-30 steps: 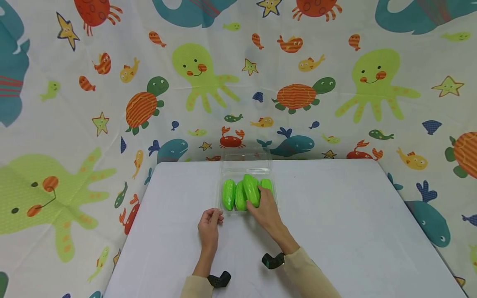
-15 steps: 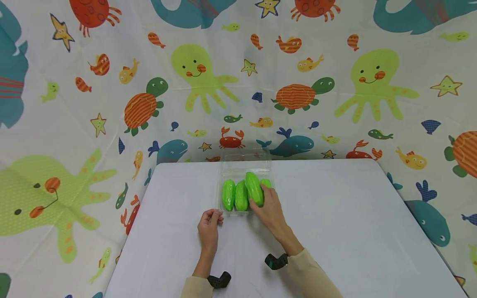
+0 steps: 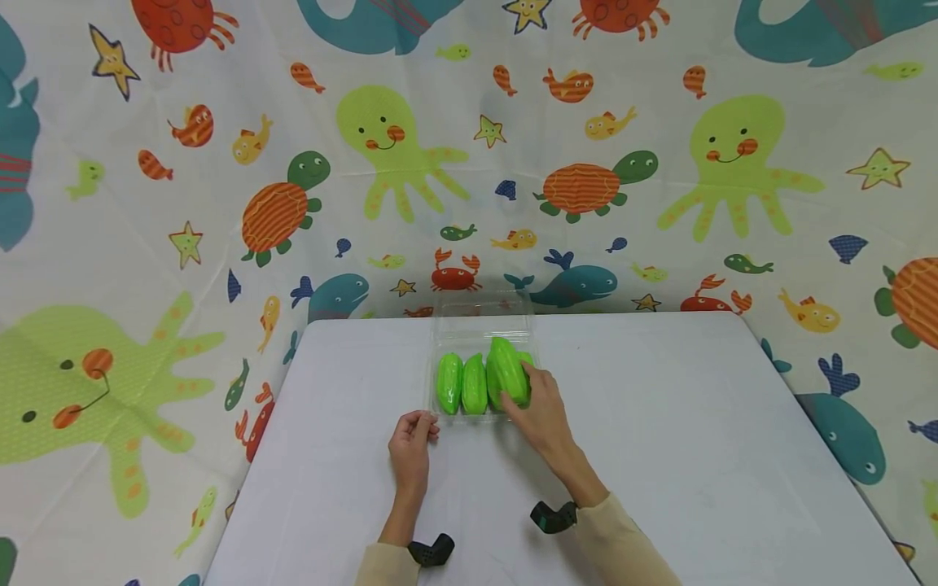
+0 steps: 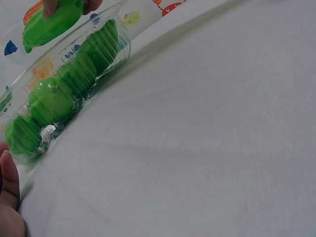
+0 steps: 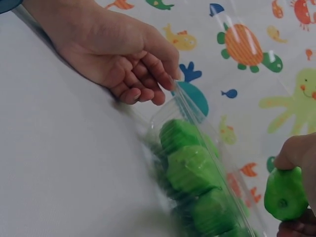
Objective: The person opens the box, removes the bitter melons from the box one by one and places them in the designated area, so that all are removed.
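A clear plastic clamshell box (image 3: pixel 436 407) stands on the table with its lid raised at the back. Several glossy green cucumbers (image 3: pixel 450 382) lie side by side in it. My right hand (image 3: pixel 542 411) grips another green cucumber (image 3: pixel 506 370) between thumb and fingers, above the right part of the box. The left wrist view shows this held cucumber (image 4: pixel 52 24) above the box's rim, apart from those inside. My left hand (image 3: pixel 410 448) pinches the box's front left corner. In the right wrist view, the left hand's thumb (image 5: pixel 170 64) lies at the rim, its other fingers curled below.
The white table (image 3: pixel 696 439) extends to both sides and in front of the box. Behind it hangs a cloth (image 3: pixel 498 203) printed with sea animals, close to the raised lid (image 3: pixel 484 317). Each wrist wears a black camera (image 3: pixel 432 551).
My right hand has moved to the right with the cucumber, from over the middle of the box to its right part. The left hand has stayed at the corner.
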Tool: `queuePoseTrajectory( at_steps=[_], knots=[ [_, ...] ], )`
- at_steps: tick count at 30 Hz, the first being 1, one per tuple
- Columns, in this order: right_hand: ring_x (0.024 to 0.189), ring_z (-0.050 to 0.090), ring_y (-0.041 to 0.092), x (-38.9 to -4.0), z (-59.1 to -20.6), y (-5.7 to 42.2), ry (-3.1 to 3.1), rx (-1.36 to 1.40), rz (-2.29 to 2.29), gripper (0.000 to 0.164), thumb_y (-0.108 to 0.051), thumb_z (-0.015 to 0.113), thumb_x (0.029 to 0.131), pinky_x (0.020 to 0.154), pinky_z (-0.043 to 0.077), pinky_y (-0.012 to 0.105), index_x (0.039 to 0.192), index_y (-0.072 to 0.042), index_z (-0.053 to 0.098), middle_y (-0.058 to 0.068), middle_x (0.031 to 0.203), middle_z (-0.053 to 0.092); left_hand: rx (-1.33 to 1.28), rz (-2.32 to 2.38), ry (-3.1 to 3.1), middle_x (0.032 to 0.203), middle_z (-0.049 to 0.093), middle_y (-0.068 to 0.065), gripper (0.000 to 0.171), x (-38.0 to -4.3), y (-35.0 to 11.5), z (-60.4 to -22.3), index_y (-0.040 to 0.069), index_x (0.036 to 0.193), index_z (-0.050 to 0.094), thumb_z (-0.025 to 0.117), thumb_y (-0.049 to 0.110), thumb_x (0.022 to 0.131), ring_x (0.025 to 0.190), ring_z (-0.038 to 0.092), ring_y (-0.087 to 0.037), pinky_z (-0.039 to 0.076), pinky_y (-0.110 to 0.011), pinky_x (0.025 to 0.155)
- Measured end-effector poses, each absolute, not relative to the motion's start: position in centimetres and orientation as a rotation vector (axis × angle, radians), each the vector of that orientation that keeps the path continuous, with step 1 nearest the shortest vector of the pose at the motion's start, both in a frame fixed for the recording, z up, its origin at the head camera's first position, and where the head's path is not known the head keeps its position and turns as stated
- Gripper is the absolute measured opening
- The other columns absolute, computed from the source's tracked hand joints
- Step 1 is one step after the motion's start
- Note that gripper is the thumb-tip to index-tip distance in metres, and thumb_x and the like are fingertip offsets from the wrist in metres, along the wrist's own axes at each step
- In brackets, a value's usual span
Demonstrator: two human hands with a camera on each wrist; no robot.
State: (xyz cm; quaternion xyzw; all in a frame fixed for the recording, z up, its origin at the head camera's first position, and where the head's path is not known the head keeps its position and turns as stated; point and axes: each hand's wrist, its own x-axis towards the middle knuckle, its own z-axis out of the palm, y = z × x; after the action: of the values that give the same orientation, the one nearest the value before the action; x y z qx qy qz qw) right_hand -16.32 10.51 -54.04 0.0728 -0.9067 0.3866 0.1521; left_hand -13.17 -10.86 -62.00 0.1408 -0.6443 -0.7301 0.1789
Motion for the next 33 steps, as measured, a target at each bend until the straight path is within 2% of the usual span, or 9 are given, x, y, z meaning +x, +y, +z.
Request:
queuePoseTrajectory(
  at_steps=[14, 23, 33],
  knots=[
    [0.097, 0.059, 0.029, -15.9, -53.7, 12.0, -2.521, 0.241, 1.042, 0.061, -0.023, 0.075, 0.085, 0.078, 0.056, 0.041, 0.133, 0.008, 0.054, 0.024, 0.117, 0.062, 0.392, -2.062, -1.803, 0.082, 0.070, 0.000, 0.014, -13.1, -10.7, -62.0, -0.002, 0.099, 0.065, 0.063, 0.012, 0.097, 0.069, 0.064, -0.007, 0.055, -0.019, 0.062],
    [0.098, 0.059, 0.031, -16.0, -53.3, 13.1, -2.481, 0.224, 1.051, 0.058, -0.020, 0.075, 0.084, 0.078, 0.056, 0.041, 0.131, 0.007, 0.055, 0.023, 0.115, 0.063, 0.404, -2.060, -1.825, 0.089, 0.070, -0.017, 0.017, -13.1, -10.8, -62.0, -0.002, 0.101, 0.065, 0.064, 0.014, 0.098, 0.070, 0.064, -0.008, 0.055, -0.019, 0.064],
    [0.098, 0.058, 0.031, -15.9, -53.2, 14.3, -2.430, 0.206, 1.026, 0.057, -0.018, 0.075, 0.083, 0.074, 0.055, 0.041, 0.130, 0.008, 0.056, 0.024, 0.116, 0.064, 0.395, -2.067, -1.822, 0.091, 0.069, -0.020, 0.015, -13.1, -10.8, -61.9, -0.002, 0.101, 0.064, 0.062, 0.013, 0.098, 0.070, 0.064, -0.008, 0.055, -0.019, 0.064]
  ],
)
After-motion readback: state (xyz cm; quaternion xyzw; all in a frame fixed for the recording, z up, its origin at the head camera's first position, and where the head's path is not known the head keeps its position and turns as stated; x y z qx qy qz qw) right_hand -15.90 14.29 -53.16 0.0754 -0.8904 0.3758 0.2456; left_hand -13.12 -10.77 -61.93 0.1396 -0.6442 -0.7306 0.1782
